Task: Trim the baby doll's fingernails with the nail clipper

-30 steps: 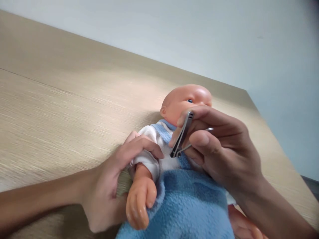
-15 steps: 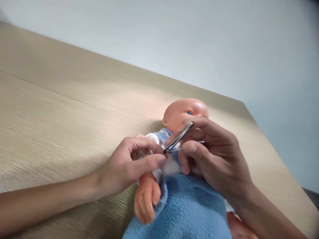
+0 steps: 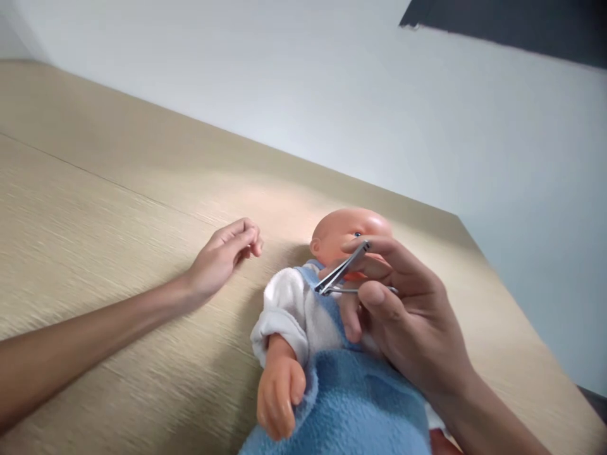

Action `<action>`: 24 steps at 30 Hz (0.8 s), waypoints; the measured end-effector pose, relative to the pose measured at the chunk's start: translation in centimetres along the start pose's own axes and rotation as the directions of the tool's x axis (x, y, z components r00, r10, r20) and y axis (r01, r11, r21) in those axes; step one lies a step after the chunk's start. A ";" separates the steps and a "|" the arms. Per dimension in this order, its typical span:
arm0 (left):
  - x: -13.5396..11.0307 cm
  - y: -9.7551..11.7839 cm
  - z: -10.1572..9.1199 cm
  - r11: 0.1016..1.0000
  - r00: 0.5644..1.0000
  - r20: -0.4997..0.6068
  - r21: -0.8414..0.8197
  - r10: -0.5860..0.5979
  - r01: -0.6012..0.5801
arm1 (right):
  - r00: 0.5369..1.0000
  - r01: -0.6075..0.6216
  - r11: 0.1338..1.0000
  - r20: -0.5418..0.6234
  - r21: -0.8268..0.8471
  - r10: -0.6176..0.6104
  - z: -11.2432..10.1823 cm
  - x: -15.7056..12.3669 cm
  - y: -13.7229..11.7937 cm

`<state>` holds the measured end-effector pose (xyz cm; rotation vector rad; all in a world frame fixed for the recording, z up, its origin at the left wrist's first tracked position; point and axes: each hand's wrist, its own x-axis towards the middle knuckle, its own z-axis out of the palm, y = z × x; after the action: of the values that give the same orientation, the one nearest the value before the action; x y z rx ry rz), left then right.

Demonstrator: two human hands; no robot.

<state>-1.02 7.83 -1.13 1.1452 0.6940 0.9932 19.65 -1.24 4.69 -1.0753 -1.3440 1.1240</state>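
A baby doll [image 3: 303, 316] in white sleeves and blue fleece lies on its back on the wooden table [image 3: 118, 253], head toward the wall. My right hand [image 3: 408, 322] hovers over its chest and holds a metal nail clipper [image 3: 342, 272], lever raised, jaws pointing left above the doll's shoulder. My left hand [image 3: 222, 256] rests on the table to the left of the doll's head, fingers loosely curled, holding nothing. The doll's bare arm [image 3: 279, 388] lies beside its body.
A pale wall [image 3: 332, 95] runs behind the table's far edge. A dark panel [image 3: 512, 25] shows at the top right. The table's right edge [image 3: 521, 316] falls away close to the doll.
My left hand has let go of the doll's sleeve and moved left onto the table. My right hand keeps the clipper over the doll's chest.
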 end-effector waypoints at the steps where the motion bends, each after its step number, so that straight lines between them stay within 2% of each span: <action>1: 0.4 -0.1 -0.5 0.999 1.000 0.004 -0.036 -0.012 0.012 | 1.000 0.001 1.000 0.005 -0.003 -0.001 0.0 0.0 0.0; 4: 0.8 -0.4 -1.2 0.994 0.999 -0.015 -0.096 -0.050 0.048 | 1.000 0.017 1.000 0.024 -0.006 -0.017 0.0 0.0 0.1; 10: 0.8 -0.9 -0.9 0.993 0.978 -0.174 -0.031 -0.114 0.110 | 0.997 0.052 0.994 0.054 -0.093 -0.048 -0.2 -0.1 0.2; 18: 0.7 -1.2 -1.3 0.995 0.990 -0.100 -0.021 -0.104 0.103 | 0.993 0.096 0.972 0.093 -0.214 -0.077 -0.1 -0.1 0.1; 24: 0.7 -1.1 -1.2 0.994 1.000 -0.031 -0.109 -0.005 0.001 | 0.993 0.088 0.972 0.099 -0.218 -0.067 -0.1 -0.2 0.0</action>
<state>-1.41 8.88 -2.47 1.0350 0.6581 1.0359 19.72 -1.44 4.66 -1.1318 -1.6002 0.9917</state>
